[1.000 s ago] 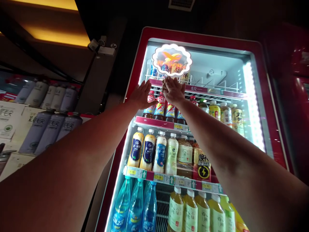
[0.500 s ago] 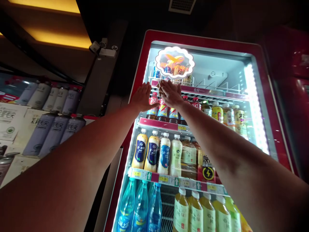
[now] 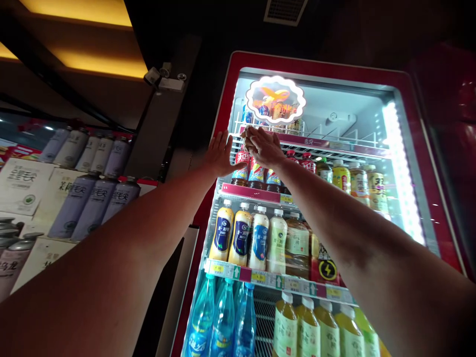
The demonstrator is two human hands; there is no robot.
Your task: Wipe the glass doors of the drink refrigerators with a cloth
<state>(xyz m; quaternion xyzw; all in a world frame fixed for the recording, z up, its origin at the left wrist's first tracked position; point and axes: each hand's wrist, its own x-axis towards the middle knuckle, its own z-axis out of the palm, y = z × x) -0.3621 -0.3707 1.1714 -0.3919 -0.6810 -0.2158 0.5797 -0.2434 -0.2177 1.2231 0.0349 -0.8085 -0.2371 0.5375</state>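
Both arms reach up to the glass front of a lit drinks fridge with a red frame [image 3: 327, 62]. My left hand [image 3: 222, 156] lies open with fingers spread, at the left side of the frame and glass, with nothing in it. Just right of it, my right hand [image 3: 263, 148] is pressed over a crumpled, light-coloured cloth [image 3: 245, 136], which shows at its fingertips against the glass. A glowing scalloped sign [image 3: 275, 100] sits just above the right hand. Red-capped bottles [image 3: 256, 171] stand behind the glass below the hands.
Lower shelves hold white-capped bottles [image 3: 259, 240], blue bottles [image 3: 223, 317] and green-labelled bottles [image 3: 307, 327]. Purple canisters [image 3: 91, 203] and white boxes [image 3: 22, 186] stand at left. A camera-like fixture [image 3: 152, 76] is mounted on the pillar.
The view has shifted slightly, so the fridge and shelves appear a little further right and lower. My left hand's fingers are spread wider. The right hand stays at the glass.
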